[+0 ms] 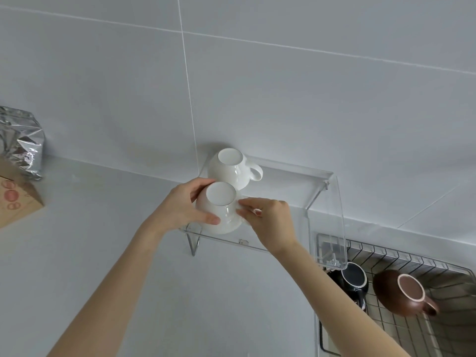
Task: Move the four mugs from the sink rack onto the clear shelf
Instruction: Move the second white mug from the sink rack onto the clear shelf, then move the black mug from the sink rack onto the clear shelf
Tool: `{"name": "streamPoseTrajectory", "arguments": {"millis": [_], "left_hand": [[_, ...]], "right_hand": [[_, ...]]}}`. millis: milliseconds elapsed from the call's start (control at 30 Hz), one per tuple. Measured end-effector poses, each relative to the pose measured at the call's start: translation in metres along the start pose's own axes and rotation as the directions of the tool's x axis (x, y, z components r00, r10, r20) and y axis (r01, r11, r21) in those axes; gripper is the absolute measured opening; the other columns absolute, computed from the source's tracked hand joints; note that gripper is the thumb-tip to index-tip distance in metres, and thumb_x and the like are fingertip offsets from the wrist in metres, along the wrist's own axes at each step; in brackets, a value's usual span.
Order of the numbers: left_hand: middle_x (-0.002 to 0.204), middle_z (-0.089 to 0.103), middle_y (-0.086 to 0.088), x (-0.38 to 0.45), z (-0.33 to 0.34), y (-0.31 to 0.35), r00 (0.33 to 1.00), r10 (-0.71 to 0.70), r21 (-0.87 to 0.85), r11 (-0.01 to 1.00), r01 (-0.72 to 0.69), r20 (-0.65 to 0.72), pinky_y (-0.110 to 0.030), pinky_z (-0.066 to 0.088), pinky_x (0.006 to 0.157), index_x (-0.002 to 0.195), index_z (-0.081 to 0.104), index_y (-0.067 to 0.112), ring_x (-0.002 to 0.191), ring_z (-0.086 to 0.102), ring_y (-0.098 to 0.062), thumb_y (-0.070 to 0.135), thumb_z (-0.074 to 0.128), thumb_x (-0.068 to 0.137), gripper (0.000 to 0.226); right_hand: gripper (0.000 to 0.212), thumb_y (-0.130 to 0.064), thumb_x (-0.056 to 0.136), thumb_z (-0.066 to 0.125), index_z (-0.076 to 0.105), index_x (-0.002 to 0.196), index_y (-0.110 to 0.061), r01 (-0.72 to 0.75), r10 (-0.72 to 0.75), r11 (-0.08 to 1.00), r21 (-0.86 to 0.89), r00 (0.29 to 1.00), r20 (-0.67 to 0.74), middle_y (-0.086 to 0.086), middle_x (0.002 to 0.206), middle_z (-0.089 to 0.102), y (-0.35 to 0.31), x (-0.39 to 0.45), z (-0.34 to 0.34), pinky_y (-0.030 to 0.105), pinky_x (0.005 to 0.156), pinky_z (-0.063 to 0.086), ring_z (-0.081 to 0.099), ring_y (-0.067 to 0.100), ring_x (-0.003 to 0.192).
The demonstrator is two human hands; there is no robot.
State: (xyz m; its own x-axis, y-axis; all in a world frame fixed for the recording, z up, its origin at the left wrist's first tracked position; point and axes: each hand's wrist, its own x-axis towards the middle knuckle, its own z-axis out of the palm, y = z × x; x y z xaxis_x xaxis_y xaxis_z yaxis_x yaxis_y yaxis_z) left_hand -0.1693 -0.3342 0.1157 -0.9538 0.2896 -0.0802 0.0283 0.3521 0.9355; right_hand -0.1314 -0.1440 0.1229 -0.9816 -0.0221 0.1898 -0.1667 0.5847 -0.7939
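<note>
Two white mugs stand upside down on the clear shelf [291, 181]. The far white mug [233, 168] is at the back by the wall, handle pointing right. The near white mug [220, 210] is at the shelf's front left edge. My left hand [183, 204] wraps its left side, and my right hand [268, 217] grips its right side where the handle is hidden. In the wire sink rack [401, 256] at the lower right lie a brown mug [401, 292] and a dark navy mug [354, 279], both bottom up.
A silver foil bag [23, 143] and a brown cardboard box [15, 199] sit on the white counter at the far left. The shelf's right side panel [332, 228] hangs over the rack's left corner. Tiled wall lies behind everything.
</note>
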Motion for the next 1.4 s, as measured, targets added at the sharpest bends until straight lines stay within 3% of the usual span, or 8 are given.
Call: {"name": "streamPoseTrajectory", "arguments": {"millis": [200, 600, 733, 833, 967, 1067, 1200, 1400], "left_hand": [[0.117, 0.061, 0.014, 0.001, -0.003, -0.003, 1.000, -0.006, -0.007, 1.000, 0.006, 0.020, -0.019, 0.040, 0.098, 0.107, 0.054, 0.040, 0.112, 0.055, 0.002, 0.029, 0.085, 0.033, 0.082], [0.120, 0.060, 0.014, -0.002, -0.003, -0.001, 0.999, -0.021, -0.013, 1.000, 0.021, 0.039, -0.007, 0.042, 0.094, 0.111, 0.054, 0.037, 0.115, 0.053, 0.002, 0.027, 0.085, 0.034, 0.084], [0.109, 0.063, 0.028, -0.008, -0.002, 0.005, 0.997, -0.073, 0.013, 0.997, 0.073, 0.024, -0.016, 0.039, 0.103, 0.110, 0.052, 0.043, 0.113, 0.052, 0.009, 0.029, 0.084, 0.034, 0.083], [0.134, 0.050, 0.011, -0.016, 0.007, 0.019, 0.993, -0.091, 0.135, 0.986, 0.100, -0.069, -0.025, 0.032, 0.106, 0.131, 0.041, 0.030, 0.125, 0.043, -0.005, 0.024, 0.085, 0.043, 0.099], [0.146, 0.035, 0.001, -0.025, 0.045, 0.053, 0.977, 0.082, 0.468, 0.884, 0.020, -0.197, -0.021, 0.025, 0.101, 0.135, 0.036, 0.024, 0.133, 0.033, -0.015, 0.017, 0.082, 0.060, 0.088], [0.145, 0.036, -0.001, -0.027, 0.094, 0.073, 0.947, 0.270, 0.541, 0.830, -0.138, -0.174, -0.027, 0.029, 0.105, 0.130, 0.043, 0.022, 0.133, 0.034, -0.017, 0.023, 0.078, 0.066, 0.074], [0.137, 0.046, 0.001, -0.026, 0.172, 0.095, 0.924, 0.382, 0.529, 0.790, -0.311, -0.028, -0.024, 0.032, 0.101, 0.123, 0.050, 0.020, 0.125, 0.042, -0.013, 0.027, 0.069, 0.074, 0.053], [0.110, 0.058, 0.009, -0.020, 0.285, 0.098, 0.941, 0.324, 0.307, 0.890, -0.337, 0.096, -0.012, 0.041, 0.092, 0.115, 0.057, 0.019, 0.101, 0.054, -0.003, 0.020, 0.068, 0.077, 0.040]], "right_hand": [[0.009, -0.010, 0.077, 0.067, 0.071, 0.086, -0.008, 0.036, -0.037, 0.999, -0.031, 0.999, -0.017, 0.020, 0.081, 0.074, 0.003, 0.000, 0.004, 0.051, 0.076, 0.053, 0.063, 0.040, 0.078], [0.014, -0.016, 0.079, 0.065, 0.069, 0.092, -0.014, 0.140, -0.145, 0.982, -0.128, 0.989, -0.036, 0.010, 0.087, 0.073, 0.008, -0.003, 0.006, 0.039, 0.067, 0.052, 0.063, 0.032, 0.076], [0.027, -0.010, 0.084, 0.058, 0.062, 0.111, -0.014, 0.187, -0.171, 0.975, -0.121, 0.977, 0.128, 0.009, 0.109, 0.069, 0.009, -0.004, -0.005, 0.040, 0.082, 0.050, 0.060, 0.030, 0.096], [0.038, -0.010, 0.087, 0.056, 0.052, 0.124, -0.017, 0.185, -0.161, 0.979, -0.083, 0.959, 0.235, 0.007, 0.124, 0.061, 0.017, -0.006, -0.032, 0.033, 0.096, 0.044, 0.054, 0.023, 0.111], [0.044, -0.010, 0.086, 0.057, 0.045, 0.127, -0.018, 0.107, -0.110, 0.994, 0.030, 0.977, 0.182, 0.005, 0.116, 0.062, 0.035, -0.016, -0.078, 0.030, 0.092, 0.049, 0.059, 0.017, 0.103], [0.038, -0.008, 0.090, 0.050, 0.045, 0.126, -0.019, 0.034, -0.043, 0.996, 0.080, 0.992, 0.118, 0.001, 0.109, 0.060, 0.055, -0.029, -0.111, 0.019, 0.085, 0.047, 0.059, 0.016, 0.099], [0.031, -0.007, 0.092, 0.043, 0.052, 0.120, -0.015, -0.017, 0.017, 1.000, 0.009, 0.998, 0.052, -0.002, 0.108, 0.060, 0.087, -0.051, -0.164, -0.002, 0.071, 0.040, 0.056, 0.012, 0.092], [0.023, -0.011, 0.091, 0.048, 0.060, 0.109, -0.015, -0.161, 0.162, 0.986, -0.041, 0.987, 0.023, -0.004, 0.102, 0.063, 0.151, -0.089, -0.231, 0.002, 0.072, 0.042, 0.057, 0.010, 0.093]]}}
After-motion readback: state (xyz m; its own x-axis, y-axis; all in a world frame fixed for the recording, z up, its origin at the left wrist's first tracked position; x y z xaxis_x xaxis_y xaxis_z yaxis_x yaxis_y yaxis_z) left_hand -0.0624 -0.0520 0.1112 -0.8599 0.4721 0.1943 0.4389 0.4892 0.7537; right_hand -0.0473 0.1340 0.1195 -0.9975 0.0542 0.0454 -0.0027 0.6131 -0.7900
